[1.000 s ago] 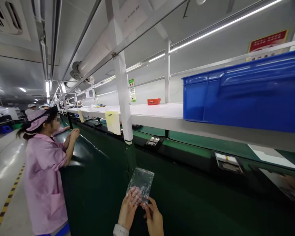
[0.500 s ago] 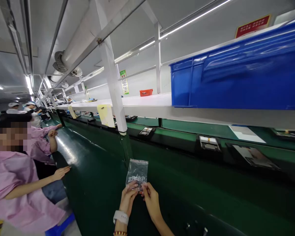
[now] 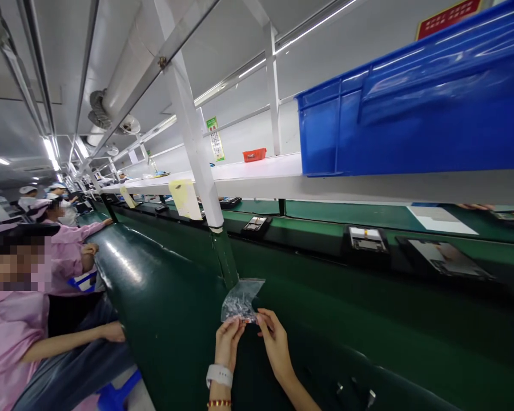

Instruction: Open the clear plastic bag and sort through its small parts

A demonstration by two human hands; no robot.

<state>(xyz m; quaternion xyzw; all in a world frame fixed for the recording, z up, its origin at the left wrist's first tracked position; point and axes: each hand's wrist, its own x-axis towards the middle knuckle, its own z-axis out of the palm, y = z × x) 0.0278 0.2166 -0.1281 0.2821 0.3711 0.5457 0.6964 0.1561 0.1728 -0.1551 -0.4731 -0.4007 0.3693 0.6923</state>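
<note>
A small clear plastic bag (image 3: pixel 240 299) with tiny parts inside is held up over the green work surface (image 3: pixel 175 319). My left hand (image 3: pixel 228 341), with a white watch on the wrist, pinches the bag's lower left edge. My right hand (image 3: pixel 274 339) pinches its lower right edge. The bag leans over to the right, its top folded.
A co-worker in pink (image 3: pixel 12 319) sits close at the left, a hand (image 3: pixel 113 332) on the green surface; others sit further along. A white shelf (image 3: pixel 282 180) carries a big blue bin (image 3: pixel 415 108) and a small red tray (image 3: pixel 254 154). Black devices (image 3: pixel 366 240) lie on the green conveyor (image 3: pixel 317 228).
The view has swung left and down along the line. The bag has tipped from upright to leaning right, still pinched in both hands. The nearest co-worker has come closer at the left.
</note>
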